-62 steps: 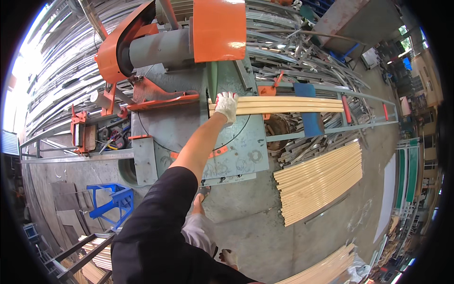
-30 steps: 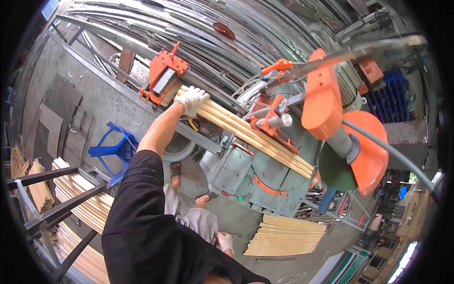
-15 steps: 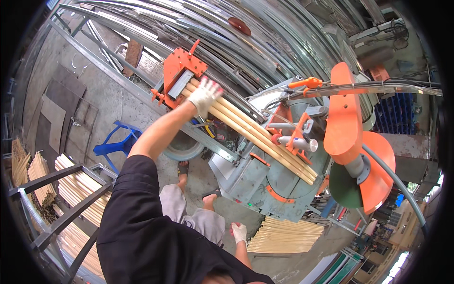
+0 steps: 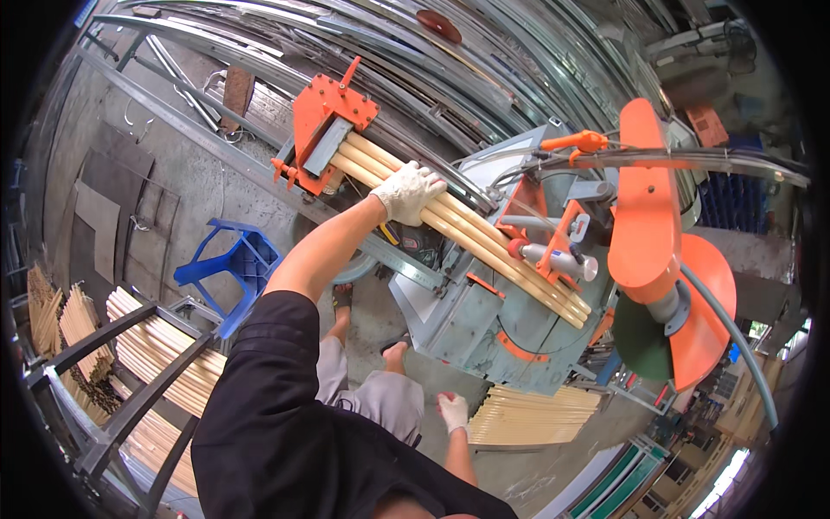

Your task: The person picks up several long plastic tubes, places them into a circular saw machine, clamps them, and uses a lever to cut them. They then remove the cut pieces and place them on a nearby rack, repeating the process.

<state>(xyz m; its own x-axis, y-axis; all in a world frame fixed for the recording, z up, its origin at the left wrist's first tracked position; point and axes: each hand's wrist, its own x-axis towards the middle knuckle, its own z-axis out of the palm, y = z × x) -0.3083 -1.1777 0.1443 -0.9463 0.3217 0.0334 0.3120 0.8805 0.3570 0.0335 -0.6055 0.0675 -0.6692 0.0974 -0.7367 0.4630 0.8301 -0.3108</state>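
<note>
Several long pale yellow rods [image 4: 494,257] lie side by side on the grey cutting machine [image 4: 519,346]. My left hand [image 4: 413,192], in a white work glove, lies over them with its fingers wrapped round the rods. Their left ends are at an orange stop block [image 4: 333,112] with a grey metal face. A clamp with a silver cylinder [image 4: 560,261] reaches over their right part. My right hand [image 4: 452,411], also gloved, hangs low beside my leg with its fingers curled, and nothing shows in it.
An orange guard [image 4: 644,208] with a dark green disc stands right of the rods. Below the machine lies a stack of rods [image 4: 536,415]. A blue plastic stool [image 4: 229,264] is at left, near a black rack [image 4: 143,368] with more rods. Metal profiles [image 4: 380,43] lie behind.
My left hand has slid along the rods away from the stop block, toward the machine, and its fingers now curl round them. My right hand stays low. The view has shifted slightly.
</note>
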